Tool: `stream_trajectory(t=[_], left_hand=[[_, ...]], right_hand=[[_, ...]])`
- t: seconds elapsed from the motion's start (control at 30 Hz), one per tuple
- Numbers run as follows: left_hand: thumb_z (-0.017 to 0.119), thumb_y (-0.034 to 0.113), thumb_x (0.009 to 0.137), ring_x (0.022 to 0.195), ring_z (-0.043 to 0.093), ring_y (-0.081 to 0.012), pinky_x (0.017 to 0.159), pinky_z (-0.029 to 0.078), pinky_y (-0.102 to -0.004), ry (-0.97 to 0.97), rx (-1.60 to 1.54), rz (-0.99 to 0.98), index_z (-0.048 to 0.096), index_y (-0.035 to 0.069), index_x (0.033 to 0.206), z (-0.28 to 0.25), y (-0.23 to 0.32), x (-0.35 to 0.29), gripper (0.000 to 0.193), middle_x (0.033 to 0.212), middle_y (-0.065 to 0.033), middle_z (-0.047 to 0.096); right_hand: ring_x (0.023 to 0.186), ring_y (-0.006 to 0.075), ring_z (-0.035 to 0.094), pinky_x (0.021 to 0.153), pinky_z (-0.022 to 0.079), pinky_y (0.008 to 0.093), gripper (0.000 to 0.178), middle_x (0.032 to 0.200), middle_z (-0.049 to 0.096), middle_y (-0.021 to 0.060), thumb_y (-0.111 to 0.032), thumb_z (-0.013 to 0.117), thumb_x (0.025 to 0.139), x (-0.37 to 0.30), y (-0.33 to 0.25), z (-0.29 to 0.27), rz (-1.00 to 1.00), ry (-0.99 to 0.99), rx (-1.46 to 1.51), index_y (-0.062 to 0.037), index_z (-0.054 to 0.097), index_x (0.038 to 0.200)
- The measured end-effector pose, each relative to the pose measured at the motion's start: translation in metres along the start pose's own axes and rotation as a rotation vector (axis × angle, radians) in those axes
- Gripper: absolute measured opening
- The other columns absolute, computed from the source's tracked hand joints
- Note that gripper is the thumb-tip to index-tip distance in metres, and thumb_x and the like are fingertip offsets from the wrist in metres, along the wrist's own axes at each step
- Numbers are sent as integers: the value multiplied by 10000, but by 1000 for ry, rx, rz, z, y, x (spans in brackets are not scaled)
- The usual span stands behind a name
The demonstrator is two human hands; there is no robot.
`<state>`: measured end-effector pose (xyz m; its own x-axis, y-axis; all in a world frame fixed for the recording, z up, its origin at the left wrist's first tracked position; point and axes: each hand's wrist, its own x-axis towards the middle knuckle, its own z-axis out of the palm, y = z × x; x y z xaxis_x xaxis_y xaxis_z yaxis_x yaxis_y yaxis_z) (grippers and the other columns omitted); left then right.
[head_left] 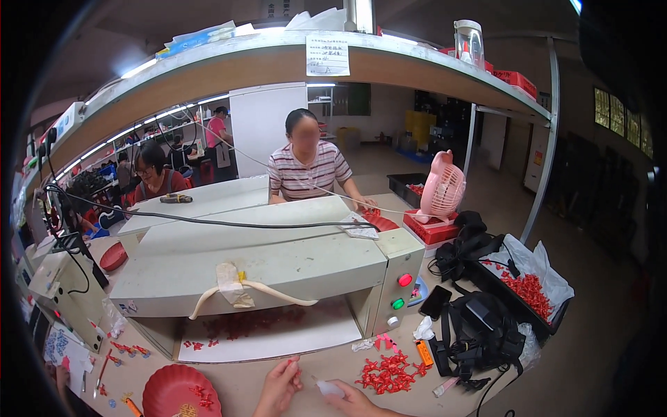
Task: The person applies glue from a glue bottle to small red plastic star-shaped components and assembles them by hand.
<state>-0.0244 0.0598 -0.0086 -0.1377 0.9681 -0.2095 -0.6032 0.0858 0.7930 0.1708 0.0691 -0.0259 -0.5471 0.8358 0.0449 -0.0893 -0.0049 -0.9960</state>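
At the lower middle, my left hand (278, 389) is closed, with a small red plastic piece (291, 362) pinched at its fingertips. Just to its right, my right hand (353, 403) grips a small translucent white squeeze bottle (331, 388), whose thin tip points toward the left hand. A pile of small red plastic pieces (390, 374) lies on the table beyond my right hand. Left of my left hand stands a red scalloped bowl (158, 381) holding several red pieces (201, 396) and some gold-coloured bits (187, 410).
A long grey machine (250, 264) spans the table ahead, with red pieces on its white bed (278, 337). At right lie an orange lighter (424, 353), a phone (436, 302), a black bag (479, 333) and a black crate (559, 313). A pink fan (442, 187) stands behind. Across sits a co-worker (309, 163).
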Motion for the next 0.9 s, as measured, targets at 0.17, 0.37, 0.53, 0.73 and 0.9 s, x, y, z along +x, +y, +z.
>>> stream_trajectory(t=[0.17,0.37,0.53,0.73,0.9], left_hand=[[544,92,871,644,529,-124,616,485,-293,42,-114,-111,496,27,1160,12,-6,-30,301,880,-59,572],[554,266,868,819,526,-164,720,482,-375,31,136,-47,510,177,1201,-24,-53,-42,347,955,-15,543],[586,67,841,771,581,-164,725,497,-296,106,28,-103,503,23,1179,6,-20,-39,351,957,-69,586],[586,36,832,826,580,-139,768,495,-277,105,106,-106,472,20,1222,14,-15,-32,406,979,-54,583],[585,25,829,865,587,-135,804,502,-284,80,160,-41,471,19,1216,18,-18,-40,404,985,-53,586]], right_hand=[[660,58,484,556,412,194,258,861,525,7,-101,524,865,5,10,-2,12,54,68,-68,477,1117],[687,68,497,590,414,200,216,830,530,3,-106,515,872,5,-15,-4,-28,71,124,-69,459,1078],[622,85,497,551,412,222,125,734,542,35,-28,407,830,18,-28,-11,118,233,258,-32,513,898],[633,103,504,580,432,236,100,776,550,64,-103,470,847,24,-42,-23,-69,259,127,-12,488,886],[653,86,489,596,417,221,268,833,544,46,-269,571,856,18,-37,-23,-128,236,32,-22,493,927]])
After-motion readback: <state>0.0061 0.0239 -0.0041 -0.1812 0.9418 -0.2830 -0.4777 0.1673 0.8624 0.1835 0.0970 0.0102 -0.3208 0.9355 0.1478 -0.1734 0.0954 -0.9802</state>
